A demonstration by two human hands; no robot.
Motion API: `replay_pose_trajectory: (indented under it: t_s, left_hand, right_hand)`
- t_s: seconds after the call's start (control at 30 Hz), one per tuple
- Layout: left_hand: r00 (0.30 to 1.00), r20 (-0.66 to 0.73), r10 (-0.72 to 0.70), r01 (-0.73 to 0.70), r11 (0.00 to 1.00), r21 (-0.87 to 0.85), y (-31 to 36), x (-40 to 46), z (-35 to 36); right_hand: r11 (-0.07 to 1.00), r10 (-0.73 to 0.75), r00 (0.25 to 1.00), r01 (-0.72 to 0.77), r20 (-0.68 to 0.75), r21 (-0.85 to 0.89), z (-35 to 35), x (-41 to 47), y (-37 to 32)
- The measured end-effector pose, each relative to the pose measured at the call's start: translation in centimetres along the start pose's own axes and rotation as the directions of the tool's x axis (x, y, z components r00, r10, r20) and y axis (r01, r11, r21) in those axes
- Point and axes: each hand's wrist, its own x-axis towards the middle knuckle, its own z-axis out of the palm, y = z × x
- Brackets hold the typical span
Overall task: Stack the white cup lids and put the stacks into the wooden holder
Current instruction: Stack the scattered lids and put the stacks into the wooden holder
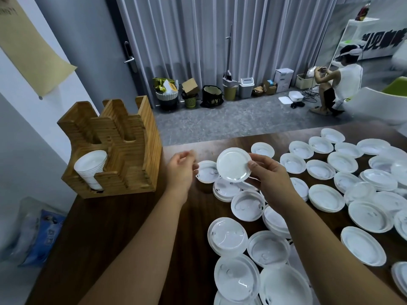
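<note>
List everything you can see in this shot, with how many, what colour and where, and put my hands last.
wooden holder: one, light brown, table's left rear corner
stack in holder: one, white lids, front left slot
loose lids: dozens, white, spread over the table's right half, some in short stacks
held lid: one, white, lifted above the table
table: one, dark brown wood
bins and boxes: several, mixed colours, along the grey curtain
seated person: one, far right on the floor
plastic bags: blue and clear, floor at left
left hand: fingers loosely curled, holding nothing, beside the held lid
right hand: pinches the held lid's edge
</note>
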Motion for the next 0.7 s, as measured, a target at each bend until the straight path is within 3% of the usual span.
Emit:
replay_pose_trajectory:
  t_s: [0.07, 0.17, 0.3, 0.4, 0.5, 0.57, 0.7]
  left_hand:
    - [0.994, -0.109, -0.03, 0.056, 0.968, 0.243, -1.4, 1.2, -0.9]
    - [0.997, -0.056, -0.053, 0.073, 0.882, 0.465, -3.0, 1.7, -1.2]
    - [0.999, 0.016, -0.034, 0.017, 0.791, 0.611, -3.1, 1.6, -0.3]
    - [1.0, 0.005, 0.001, -0.004, 0.776, 0.631, -2.8, 2.0, -0.2]
    - [0.996, 0.08, 0.039, -0.082, 0.751, 0.655, -2.6, 2.2, -0.5]
    - [0.991, 0.132, 0.035, -0.121, 0.675, 0.728, -2.5, 2.2, -0.9]
    - [0.99, 0.134, 0.053, -0.144, 0.429, 0.892, -2.2, 1.4, -1.3]
  right_hand:
    - [0.999, -0.012, 0.999, 0.013, -0.038, 0.038, -0.3, 0.1, -0.2]
    - [0.997, -0.01, 0.999, 0.013, -0.05, 0.07, -0.5, 0.3, -0.5]
    - [0.997, -0.004, 0.998, 0.009, -0.061, 0.074, -0.5, 0.4, -0.2]
    - [0.997, 0.001, 0.998, 0.005, -0.07, 0.083, -0.7, 0.4, -0.3]
    - [0.997, -0.003, 0.998, 0.008, -0.063, 0.082, -1.0, 0.3, -0.2]
    - [0.997, -0.007, 0.998, 0.011, -0.055, 0.079, -1.1, 0.2, -0.2]
    - [0.999, -0.015, 0.999, 0.016, -0.036, 0.047, -1.0, 0.0, 0.0]
